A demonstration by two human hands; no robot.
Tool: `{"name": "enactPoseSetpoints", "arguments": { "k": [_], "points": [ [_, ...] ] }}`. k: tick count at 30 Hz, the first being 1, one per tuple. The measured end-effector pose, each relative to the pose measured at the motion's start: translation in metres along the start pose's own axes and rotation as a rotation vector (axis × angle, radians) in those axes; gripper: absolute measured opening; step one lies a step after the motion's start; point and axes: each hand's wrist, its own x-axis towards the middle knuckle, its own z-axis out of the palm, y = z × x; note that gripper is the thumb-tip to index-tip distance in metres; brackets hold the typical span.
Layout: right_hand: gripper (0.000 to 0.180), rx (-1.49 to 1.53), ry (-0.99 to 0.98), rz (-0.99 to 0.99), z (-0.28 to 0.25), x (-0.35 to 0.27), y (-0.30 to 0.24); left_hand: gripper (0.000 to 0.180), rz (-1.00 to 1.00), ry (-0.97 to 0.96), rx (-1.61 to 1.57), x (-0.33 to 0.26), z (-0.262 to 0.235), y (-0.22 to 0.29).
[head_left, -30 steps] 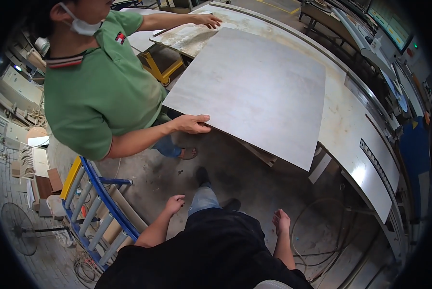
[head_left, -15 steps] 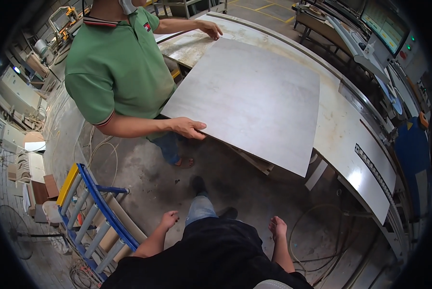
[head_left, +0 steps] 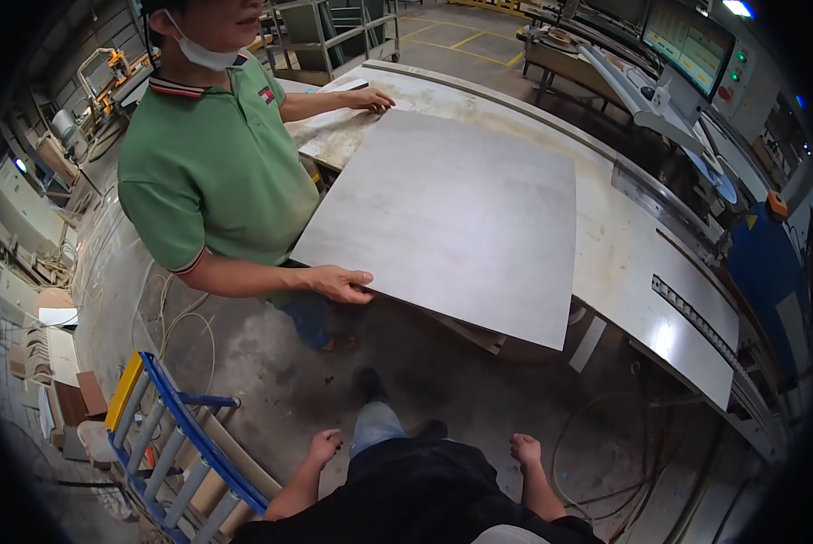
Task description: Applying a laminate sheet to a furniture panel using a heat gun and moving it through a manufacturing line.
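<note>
My left hand (head_left: 326, 446) hangs in front of my body above the floor, its fingers loosely curled in with nothing seen in them. At the same height on the other side, my right hand (head_left: 525, 449) is curled closed, also holding nothing that shows. Neither touches anything. Ahead of them a large pale grey square panel (head_left: 452, 227) lies on the machine table (head_left: 619, 245), its near edge overhanging. A person in a green shirt (head_left: 216, 172) stands at its left, one hand (head_left: 340, 284) on the near left edge, the other hand (head_left: 370, 100) at the far left corner.
A blue and yellow roller stand (head_left: 193, 435) is at my left, close to my forearm. On the right are a control screen (head_left: 687, 47), a blue machine housing (head_left: 769, 281) and a slotted strip (head_left: 696, 322) in the table. Hoses (head_left: 560, 444) lie on the floor.
The view has tilted up a little, so the panel and table sit lower in it. My two hands have come slightly lower, fingers more curled. The person still holds the panel.
</note>
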Motion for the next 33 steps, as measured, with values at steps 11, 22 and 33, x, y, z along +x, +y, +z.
{"name": "enactPoseSetpoints", "arguments": {
  "k": [11, 22, 33],
  "points": [
    [0.014, -0.104, 0.079, 0.028, -0.007, -0.005, 0.026, 0.043, -0.033, -0.016, 0.037, -0.003, -0.002, 0.002],
    [0.012, -0.159, 0.062, 0.031, -0.013, -0.006, 0.032, 0.042, 0.02, -0.015, 0.058, 0.002, 0.004, 0.008],
    [0.011, -0.177, 0.068, 0.053, -0.011, -0.003, 0.031, 0.042, -0.052, -0.022, 0.032, -0.005, 0.002, -0.002]
  ]
}}
